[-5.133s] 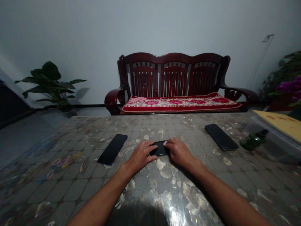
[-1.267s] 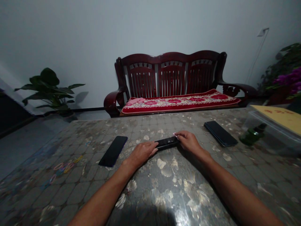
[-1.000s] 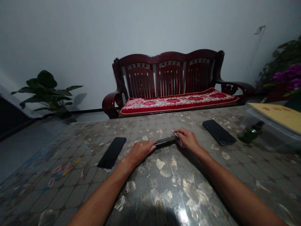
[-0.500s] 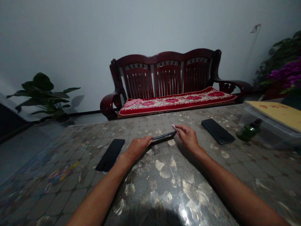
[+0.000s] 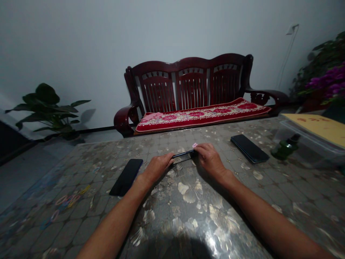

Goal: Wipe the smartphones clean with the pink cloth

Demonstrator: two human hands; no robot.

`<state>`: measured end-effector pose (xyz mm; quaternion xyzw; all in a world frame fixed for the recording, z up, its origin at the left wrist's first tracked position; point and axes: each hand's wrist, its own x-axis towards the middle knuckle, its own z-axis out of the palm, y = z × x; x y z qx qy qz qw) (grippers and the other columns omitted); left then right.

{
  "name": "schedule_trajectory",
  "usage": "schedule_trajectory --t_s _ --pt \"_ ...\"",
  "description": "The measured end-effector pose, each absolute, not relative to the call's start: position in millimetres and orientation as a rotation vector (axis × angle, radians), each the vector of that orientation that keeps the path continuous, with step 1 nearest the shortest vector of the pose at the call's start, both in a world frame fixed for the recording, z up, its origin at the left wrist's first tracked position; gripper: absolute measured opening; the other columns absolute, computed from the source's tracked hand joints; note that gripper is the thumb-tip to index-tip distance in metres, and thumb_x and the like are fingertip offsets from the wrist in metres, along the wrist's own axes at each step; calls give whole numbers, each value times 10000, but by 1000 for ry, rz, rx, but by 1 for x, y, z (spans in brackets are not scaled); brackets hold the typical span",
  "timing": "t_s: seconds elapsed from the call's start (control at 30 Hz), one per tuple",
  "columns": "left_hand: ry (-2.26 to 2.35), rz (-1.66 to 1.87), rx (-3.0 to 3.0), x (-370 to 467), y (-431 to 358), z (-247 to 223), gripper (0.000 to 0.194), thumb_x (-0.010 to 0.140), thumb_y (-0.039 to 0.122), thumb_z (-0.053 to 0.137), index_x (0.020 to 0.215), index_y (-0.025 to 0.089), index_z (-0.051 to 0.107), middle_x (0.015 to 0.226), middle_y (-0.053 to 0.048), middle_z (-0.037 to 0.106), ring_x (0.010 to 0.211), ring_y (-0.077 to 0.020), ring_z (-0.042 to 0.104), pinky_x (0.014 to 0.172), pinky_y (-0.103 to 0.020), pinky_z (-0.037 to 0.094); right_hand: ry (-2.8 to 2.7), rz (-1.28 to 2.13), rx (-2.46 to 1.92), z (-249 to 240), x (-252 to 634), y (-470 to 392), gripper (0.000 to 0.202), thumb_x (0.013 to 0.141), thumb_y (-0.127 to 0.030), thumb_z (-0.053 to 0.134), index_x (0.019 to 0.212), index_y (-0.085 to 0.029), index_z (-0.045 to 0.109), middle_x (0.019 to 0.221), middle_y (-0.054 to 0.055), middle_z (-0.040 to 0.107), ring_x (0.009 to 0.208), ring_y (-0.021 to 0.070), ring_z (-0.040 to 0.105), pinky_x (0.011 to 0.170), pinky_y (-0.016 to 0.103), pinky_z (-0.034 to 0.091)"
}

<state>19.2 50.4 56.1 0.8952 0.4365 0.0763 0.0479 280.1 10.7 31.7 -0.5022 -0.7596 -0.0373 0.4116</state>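
Observation:
A dark, thin phone (image 5: 183, 153) is held almost edge-on just above the table, so its faces barely show. My left hand (image 5: 159, 165) is closed around its left end. At the other end, my right hand (image 5: 209, 158) has its fingers pinched together against the phone's edge. A small pink-and-white piece (image 5: 194, 145) sticks out from those fingertips; its kind is too small to make out. Left of my left hand lies a dark phone (image 5: 126, 177) with a blue edge. Another dark phone (image 5: 249, 148), apparently stacked on something, rests to the right.
The patterned table (image 5: 172, 216) has a glossy cover. Several coloured bands (image 5: 71, 199) lie at the left. A green bottle (image 5: 285, 148) stands beside a clear plastic box (image 5: 309, 144) topped by a yellow sheet (image 5: 318, 127). Behind is a wooden bench (image 5: 192, 86).
My right hand has shifted slightly left along the phone, taking the pink-and-white piece with it. The phone's edge looks thinner now. My left hand has barely moved.

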Motion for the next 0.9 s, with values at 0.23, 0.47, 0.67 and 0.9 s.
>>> schedule_trajectory --t_s 0.23,0.47,0.67,0.9 --pt "1380 290 2656 19 50 54 215 1027 287 524 1177 212 658 1049 -71 770 954 -231 737 799 -269 510 -1955 -156 -1280 32 283 11 378 895 -43 507 1154 -203 730 1124 118 706 1038 276 576 929 418 513" --pt "1452 314 2610 22 45 55 186 1013 326 555 1090 224 690 1017 -50 771 924 -219 730 764 -254 479 -1971 -172 -1246 31 280 8 376 916 -33 480 1146 -189 732 1117 123 708 1041 271 578 917 403 519" --pt "1443 282 2662 26 45 56 188 1018 336 543 1060 216 682 1000 -60 771 895 -222 729 746 -261 469 -1975 -159 -1248 30 282 8 384 918 -50 496 1187 -202 725 1161 128 704 1070 281 588 937 435 524" --pt "1416 164 2689 36 42 70 239 1021 297 505 1182 212 659 1040 -94 767 922 -250 731 785 -297 500 -1986 -145 -1236 31 282 9 386 931 -70 497 1211 -214 719 1179 122 706 1100 281 588 968 442 526"
